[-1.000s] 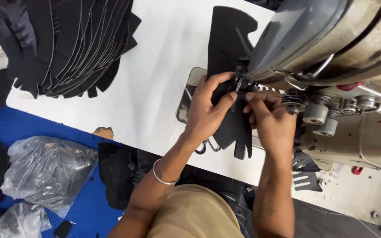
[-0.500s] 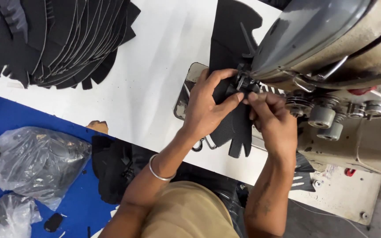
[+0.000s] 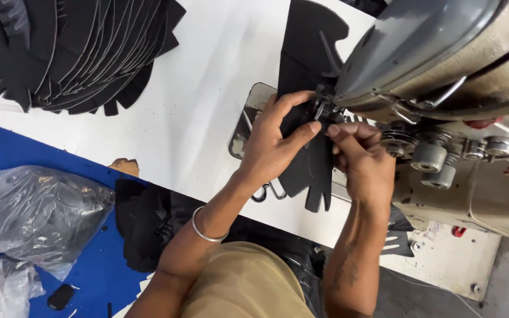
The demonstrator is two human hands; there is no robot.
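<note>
Black stack (image 3: 72, 53) fanned at table's (image 3: 207, 106) far-left corner, well apart from the work. Clear bags (image 3: 36, 218) on blue floor below near-left edge. Mid-table, left hand (image 3: 272, 147) w/ bangle grips black piece (image 3: 304, 118), thumb and fingers pinching it by the needle. Right hand (image 3: 363, 159) pinches same piece from other side, fingertips nearly touching left's. Sewing machine (image 3: 443, 70) over table's right end; piece lies under its head, tail hanging toward near edge.

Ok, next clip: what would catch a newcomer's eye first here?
Both hands, left hand and right hand, pinch a black cut piece under the head of a big grey sewing machine at upper right. A fanned stack of black pieces fills the white table's upper left corner, and crumpled plastic bags lie on blue floor below.
</note>
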